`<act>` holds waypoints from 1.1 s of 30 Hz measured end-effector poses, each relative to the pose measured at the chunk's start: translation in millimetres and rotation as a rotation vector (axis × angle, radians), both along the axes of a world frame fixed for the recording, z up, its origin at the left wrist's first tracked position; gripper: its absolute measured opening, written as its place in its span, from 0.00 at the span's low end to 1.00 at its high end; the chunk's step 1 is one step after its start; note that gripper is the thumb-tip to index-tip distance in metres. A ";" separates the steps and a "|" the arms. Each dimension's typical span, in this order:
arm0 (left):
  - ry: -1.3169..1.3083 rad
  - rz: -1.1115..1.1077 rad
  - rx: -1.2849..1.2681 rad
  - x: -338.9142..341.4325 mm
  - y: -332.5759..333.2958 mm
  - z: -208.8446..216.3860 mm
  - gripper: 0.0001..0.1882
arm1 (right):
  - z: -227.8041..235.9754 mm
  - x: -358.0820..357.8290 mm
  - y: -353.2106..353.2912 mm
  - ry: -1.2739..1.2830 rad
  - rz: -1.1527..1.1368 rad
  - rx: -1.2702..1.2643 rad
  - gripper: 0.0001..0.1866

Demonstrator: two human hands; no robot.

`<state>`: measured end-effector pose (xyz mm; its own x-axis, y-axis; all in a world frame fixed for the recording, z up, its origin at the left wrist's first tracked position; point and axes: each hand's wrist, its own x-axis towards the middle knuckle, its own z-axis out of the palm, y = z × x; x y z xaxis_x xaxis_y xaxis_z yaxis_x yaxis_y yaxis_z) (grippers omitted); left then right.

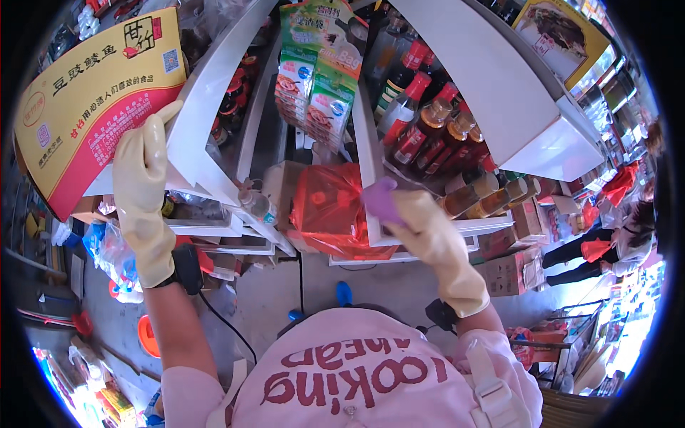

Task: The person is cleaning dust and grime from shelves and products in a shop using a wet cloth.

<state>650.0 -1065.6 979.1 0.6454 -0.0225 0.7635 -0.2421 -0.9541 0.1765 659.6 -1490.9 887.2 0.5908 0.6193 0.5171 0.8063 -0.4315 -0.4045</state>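
Both my hands wear cream rubber gloves. My right hand (421, 221) is closed on a purple cloth (383, 201), which lies against the front end of a white shelf panel (371, 153). My left hand (145, 167) rests, fingers stretched out, at the edge of a white shelf top, beside a yellow and red cardboard carton (100, 107). Between the shelf panels hang green and orange packets (317, 78). Below them sits a red plastic bag (328, 207) over something boxy. Dark sauce bottles with red caps (421, 128) stand on the shelf right of the cloth.
Amber bottles (492, 196) stand along the right shelf's front edge. A clear plastic bottle (257, 203) is left of the red bag. Cardboard boxes (510, 271) are stacked at the right, near another person (621, 235). An orange-red basin (148, 335) lies on the floor at left.
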 end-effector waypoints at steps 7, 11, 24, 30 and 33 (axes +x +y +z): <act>0.201 -0.032 -0.396 -3.0 -15.7 12.0 0.17 | -19.5 19.1 8.1 0.072 0.186 -0.086 0.12; -0.052 0.230 -0.368 -12.2 -82.5 36.2 0.16 | -24.4 25.5 10.0 0.122 0.219 -0.097 0.10; 0.709 -0.107 -0.303 184.6 -191.4 -101.7 0.32 | -20.8 28.7 10.2 0.223 0.128 -0.206 0.11; 0.637 -0.008 -0.370 274.8 -224.2 -114.1 0.30 | -22.6 30.1 9.1 0.266 0.083 -0.116 0.10; 0.615 -0.027 -0.211 309.6 -228.9 -121.8 0.29 | -22.4 28.0 8.7 0.300 0.047 -0.079 0.11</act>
<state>959.6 -1294.5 857.2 0.9674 0.0654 0.2447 -0.0603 -0.8788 0.4734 687.6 -1482.2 864.8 0.6798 0.6808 0.2729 0.6757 -0.4366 -0.5940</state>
